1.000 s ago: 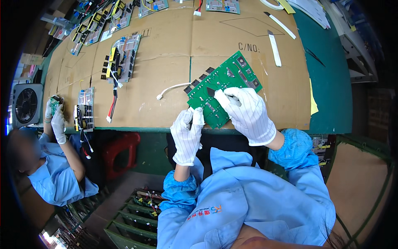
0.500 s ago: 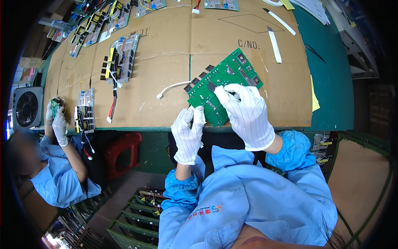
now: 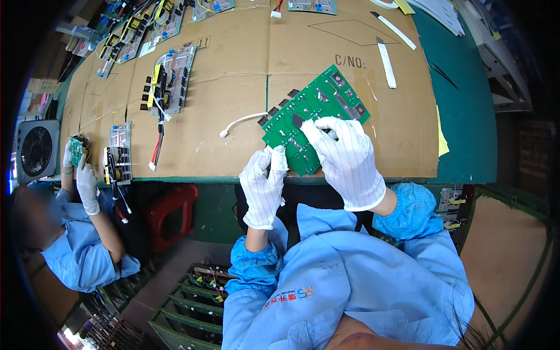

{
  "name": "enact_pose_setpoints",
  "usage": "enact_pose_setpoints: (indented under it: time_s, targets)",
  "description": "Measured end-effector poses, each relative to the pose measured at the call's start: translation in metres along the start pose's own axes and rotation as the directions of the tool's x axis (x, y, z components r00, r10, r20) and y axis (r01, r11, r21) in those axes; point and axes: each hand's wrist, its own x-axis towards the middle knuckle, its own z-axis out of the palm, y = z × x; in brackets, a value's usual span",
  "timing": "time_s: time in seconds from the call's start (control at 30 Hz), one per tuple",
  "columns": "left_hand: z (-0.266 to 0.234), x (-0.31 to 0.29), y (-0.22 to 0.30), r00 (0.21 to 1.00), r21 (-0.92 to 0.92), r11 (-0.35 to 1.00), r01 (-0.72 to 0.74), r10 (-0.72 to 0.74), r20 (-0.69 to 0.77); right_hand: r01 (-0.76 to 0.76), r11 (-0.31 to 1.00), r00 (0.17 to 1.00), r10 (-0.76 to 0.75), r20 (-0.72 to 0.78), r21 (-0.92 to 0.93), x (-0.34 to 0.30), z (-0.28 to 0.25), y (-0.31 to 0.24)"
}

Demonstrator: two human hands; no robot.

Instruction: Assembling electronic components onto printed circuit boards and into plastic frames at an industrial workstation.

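Observation:
A green circuit board, solder side up, is tilted above the table's front edge. My left hand, in a white striped glove, pinches its lower left edge between thumb and fingers. Over the board's middle is my gloved right hand, closed with thumb and fingertips together. A small dark flat blade sticks out from those fingertips against the board; the rest of it is hidden in the glove. Dark square components and a white-plugged wire show beyond the board's left edge.
Cardboard covers the green table. Two white strips with dark pointed tips lie at the far right, with black tweezers beyond. Several assembled boards stand left. A co-worker holds a small board there; a fan is behind.
The board has shifted very slightly in my hands, its far corner tipping a little up and left. The blade stays at nearly the same spot. The co-worker's nearer hand has lowered slightly.

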Motion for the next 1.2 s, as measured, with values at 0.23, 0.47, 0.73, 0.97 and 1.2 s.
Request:
enact_pose_setpoints:
  time_s: [0.23,0.47,0.73,0.97,1.2]
  targets:
    - [-0.001,0.002,0.003,1.0,0.014,1.0,0.002,-0.002,0.009,0.012,1.0,1.0,-0.012,-0.002,-0.013,0.002,-0.001,0.001]
    - [-0.001,0.002,0.002,0.999,0.046,0.998,-0.039,0.038,0.017,0.017,1.0,1.0,-0.017,-0.018,-0.02,0.002,-0.002,0.001]
    - [-0.001,0.005,0.002,0.997,0.061,0.995,-0.077,0.076,0.012,0.019,1.0,0.999,-0.019,-0.034,-0.022,0.002,-0.001,0.002]
    - [-0.002,0.007,0.009,0.999,0.019,1.0,-0.02,0.019,0.033,-0.152,0.908,0.982,0.182,-0.041,0.391,0.004,-0.009,0.019]
    - [-0.003,0.008,0.009,0.999,0.036,0.998,-0.044,0.043,0.019,0.021,0.989,0.996,-0.009,-0.087,0.144,0.024,-0.009,0.027]
